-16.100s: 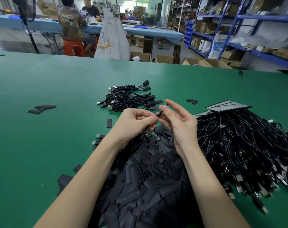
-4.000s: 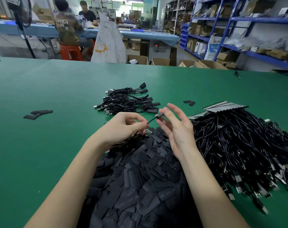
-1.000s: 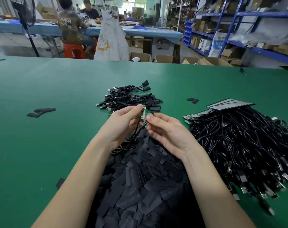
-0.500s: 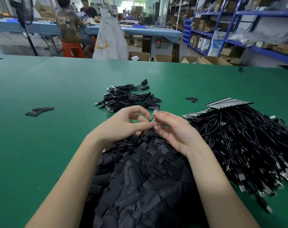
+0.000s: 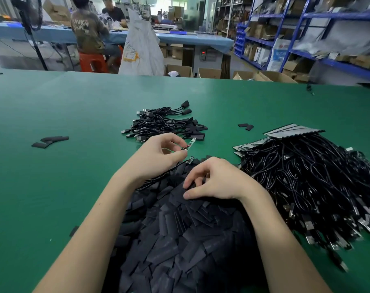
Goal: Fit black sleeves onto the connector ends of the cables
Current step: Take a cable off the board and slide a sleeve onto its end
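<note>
Sleeves (image 5: 180, 235) next: my left hand (image 5: 156, 157) pinches the bare connector end (image 5: 191, 142); right hand (image 5: 213, 180) fingers curl onto one sleeve. I'd lift just one.

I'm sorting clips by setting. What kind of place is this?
Probably a small electronics assembly workshop: a green worktable heaped with black sleeves and cables, and blue shelving holding cartons.

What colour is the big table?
Green table, seen in the head view, the only one.
</note>
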### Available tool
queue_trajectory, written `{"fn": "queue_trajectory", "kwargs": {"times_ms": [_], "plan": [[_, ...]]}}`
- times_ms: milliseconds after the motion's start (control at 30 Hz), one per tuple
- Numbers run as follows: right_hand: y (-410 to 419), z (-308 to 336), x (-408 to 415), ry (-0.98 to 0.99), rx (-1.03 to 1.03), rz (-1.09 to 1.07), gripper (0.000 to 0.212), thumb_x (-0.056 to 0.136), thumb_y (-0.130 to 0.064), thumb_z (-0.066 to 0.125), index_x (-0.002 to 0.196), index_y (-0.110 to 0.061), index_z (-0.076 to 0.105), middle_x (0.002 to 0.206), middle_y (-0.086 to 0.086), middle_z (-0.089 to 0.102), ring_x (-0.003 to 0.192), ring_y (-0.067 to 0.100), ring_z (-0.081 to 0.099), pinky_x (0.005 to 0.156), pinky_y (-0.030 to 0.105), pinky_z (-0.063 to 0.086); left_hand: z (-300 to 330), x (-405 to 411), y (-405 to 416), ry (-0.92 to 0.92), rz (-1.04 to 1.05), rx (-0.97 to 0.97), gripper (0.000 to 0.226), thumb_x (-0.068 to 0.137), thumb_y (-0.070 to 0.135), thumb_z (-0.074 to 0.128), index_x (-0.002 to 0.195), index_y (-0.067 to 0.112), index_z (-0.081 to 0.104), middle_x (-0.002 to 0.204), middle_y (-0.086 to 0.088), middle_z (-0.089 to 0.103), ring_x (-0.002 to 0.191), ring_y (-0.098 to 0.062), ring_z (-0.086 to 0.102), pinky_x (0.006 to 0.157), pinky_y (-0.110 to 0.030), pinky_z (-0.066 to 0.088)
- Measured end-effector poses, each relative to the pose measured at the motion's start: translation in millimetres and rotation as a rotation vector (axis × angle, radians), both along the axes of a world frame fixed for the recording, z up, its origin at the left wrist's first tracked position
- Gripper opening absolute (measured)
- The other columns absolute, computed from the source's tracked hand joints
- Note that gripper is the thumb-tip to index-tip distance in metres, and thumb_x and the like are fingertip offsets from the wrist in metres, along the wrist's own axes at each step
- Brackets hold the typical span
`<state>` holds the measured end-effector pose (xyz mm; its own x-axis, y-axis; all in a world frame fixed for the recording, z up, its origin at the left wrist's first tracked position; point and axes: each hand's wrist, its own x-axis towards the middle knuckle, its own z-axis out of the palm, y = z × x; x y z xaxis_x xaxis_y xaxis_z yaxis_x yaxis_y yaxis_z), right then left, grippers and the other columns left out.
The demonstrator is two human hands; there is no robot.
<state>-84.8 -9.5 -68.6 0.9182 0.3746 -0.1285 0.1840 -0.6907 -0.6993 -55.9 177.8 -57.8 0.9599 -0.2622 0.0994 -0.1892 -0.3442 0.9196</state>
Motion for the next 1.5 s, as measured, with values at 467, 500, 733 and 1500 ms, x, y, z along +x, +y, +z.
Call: {"fn": "queue_trajectory", "kwargs": {"times_ms": [467, 500, 733, 1500], "plan": [[-20, 8, 3, 0.035, 0.713, -0.431, 0.007, 0.096, -0.022, 0.066, 0.090, -0.024, 0.062, 0.096, 0.002, 0.078, 0.059, 0.008, 0.055, 0.055, 0.019, 0.041, 0, 0, -1, -0.050, -0.042, -0.007, 0.005, 0.090, 0.020, 0.075, 0.094, 0.021, 0.073, 0.075, 0.015, 0.064, 0.069, -0.010, 0.054, 0.058, -0.014, 0.040], [-18, 8, 4, 0.047, 0.777, -0.473, 0.007, 0.097, -0.020, 0.063, 0.091, -0.022, 0.059, 0.098, 0.002, 0.079, 0.057, 0.008, 0.054, 0.052, 0.018, 0.041, -1, 0, -2, -0.046, -0.053, 0.000, 0.005, 0.090, 0.020, 0.076, 0.094, 0.021, 0.073, 0.074, 0.016, 0.064, 0.070, -0.009, 0.055, 0.060, -0.016, 0.041], [-11, 6, 5, 0.088, 0.974, -0.473, 0.010, 0.094, -0.017, 0.071, 0.091, -0.019, 0.062, 0.082, -0.005, 0.072, 0.067, 0.015, 0.070, 0.055, 0.020, 0.052, -2, -1, -5, -0.045, -0.106, -0.016, 0.007, 0.089, 0.017, 0.077, 0.095, 0.018, 0.074, 0.075, 0.014, 0.064, 0.070, -0.008, 0.055, 0.066, -0.017, 0.044], [-13, 5, 7, -0.047, 1.260, -0.423, 0.033, 0.067, -0.017, 0.082, 0.098, -0.006, 0.074, 0.094, 0.009, 0.079, 0.090, 0.015, 0.075, 0.077, 0.018, 0.057, 0, -2, -6, -0.005, -0.096, -0.079, 0.006, 0.089, 0.013, 0.077, 0.091, 0.018, 0.076, 0.072, 0.008, 0.065, 0.066, -0.003, 0.058, 0.063, -0.009, 0.044]]}}
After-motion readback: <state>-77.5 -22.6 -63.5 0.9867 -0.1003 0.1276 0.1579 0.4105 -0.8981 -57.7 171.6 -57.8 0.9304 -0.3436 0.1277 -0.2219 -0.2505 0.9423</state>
